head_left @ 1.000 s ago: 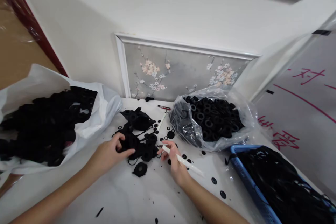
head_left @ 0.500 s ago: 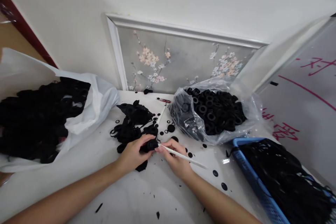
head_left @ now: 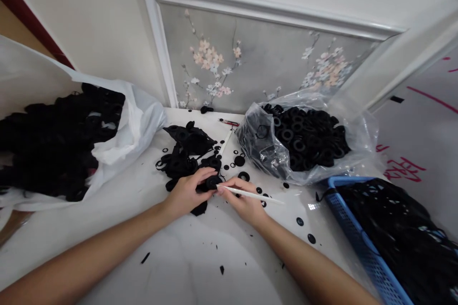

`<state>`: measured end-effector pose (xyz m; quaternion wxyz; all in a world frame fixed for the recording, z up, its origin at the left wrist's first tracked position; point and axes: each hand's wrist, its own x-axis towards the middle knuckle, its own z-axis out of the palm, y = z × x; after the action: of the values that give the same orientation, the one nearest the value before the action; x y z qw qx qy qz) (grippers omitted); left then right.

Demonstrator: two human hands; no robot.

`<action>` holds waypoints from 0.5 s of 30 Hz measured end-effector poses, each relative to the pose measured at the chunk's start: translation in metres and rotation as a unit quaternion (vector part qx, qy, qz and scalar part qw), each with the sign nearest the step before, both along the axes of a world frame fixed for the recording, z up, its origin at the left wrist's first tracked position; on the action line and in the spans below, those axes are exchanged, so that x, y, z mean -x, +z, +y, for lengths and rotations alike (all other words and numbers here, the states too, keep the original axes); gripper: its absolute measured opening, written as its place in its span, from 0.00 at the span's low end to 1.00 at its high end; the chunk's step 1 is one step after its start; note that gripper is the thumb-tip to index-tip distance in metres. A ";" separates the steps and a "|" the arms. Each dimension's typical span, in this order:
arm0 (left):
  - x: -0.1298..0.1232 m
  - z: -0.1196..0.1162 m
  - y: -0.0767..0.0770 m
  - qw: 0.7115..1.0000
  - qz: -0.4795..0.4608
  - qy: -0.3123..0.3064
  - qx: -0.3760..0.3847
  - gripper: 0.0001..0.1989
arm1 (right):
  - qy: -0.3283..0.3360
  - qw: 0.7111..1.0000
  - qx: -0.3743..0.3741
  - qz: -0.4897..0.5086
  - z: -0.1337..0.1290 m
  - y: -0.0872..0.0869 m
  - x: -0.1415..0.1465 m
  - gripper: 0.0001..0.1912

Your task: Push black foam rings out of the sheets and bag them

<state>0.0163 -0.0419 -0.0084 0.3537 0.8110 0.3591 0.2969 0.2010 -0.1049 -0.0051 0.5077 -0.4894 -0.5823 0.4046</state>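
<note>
Between the thumb and fingers of my left hand [head_left: 186, 194] is a black piece with a round, ring-like face [head_left: 213, 182]. My right hand [head_left: 247, 206] pinches a thin white stick [head_left: 259, 196], whose near-left tip meets the lower right edge of that face. Whether the tip goes into the piece is too small to tell. Behind my left hand lies a heap of black pieces [head_left: 179, 159] with round parts and loose straps. Small black discs and rings, among them a black ring [head_left: 244, 176], are scattered beyond my right hand.
A clear bag [head_left: 257, 152] full of black rings stands at the back right. A blue basket [head_left: 352, 221] of black strips is at the right. On the left a white bag [head_left: 139, 138] holds black pieces. A red cutter [head_left: 229, 122] lies near the framed panel [head_left: 250, 57].
The camera view has shifted, so most things on the table appear higher and slightly farther right. Both hands keep their hold, with the stick still at the black piece.
</note>
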 end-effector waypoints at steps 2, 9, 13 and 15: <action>-0.001 -0.001 0.001 1.000 -0.001 -0.001 -0.004 0.22 | -0.001 1.000 -0.004 -0.013 0.000 -0.001 -0.001 0.09; 0.001 -0.002 -0.001 0.994 0.010 0.006 -0.106 0.22 | -0.022 0.952 -0.221 -0.212 0.000 -0.002 -0.004 0.05; 0.006 -0.003 -0.004 0.970 0.020 0.001 -0.244 0.25 | -0.038 0.877 -0.346 -0.332 -0.001 -0.004 -0.001 0.04; 0.007 -0.003 -0.003 0.958 0.022 -0.002 -0.286 0.27 | -0.049 0.842 -0.383 -0.376 -0.001 -0.005 0.001 0.04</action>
<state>0.0090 -0.0450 -0.0110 0.0998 0.8853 0.2657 0.3683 0.2004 -0.1057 -0.0103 0.4162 -0.3980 -0.8125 -0.0913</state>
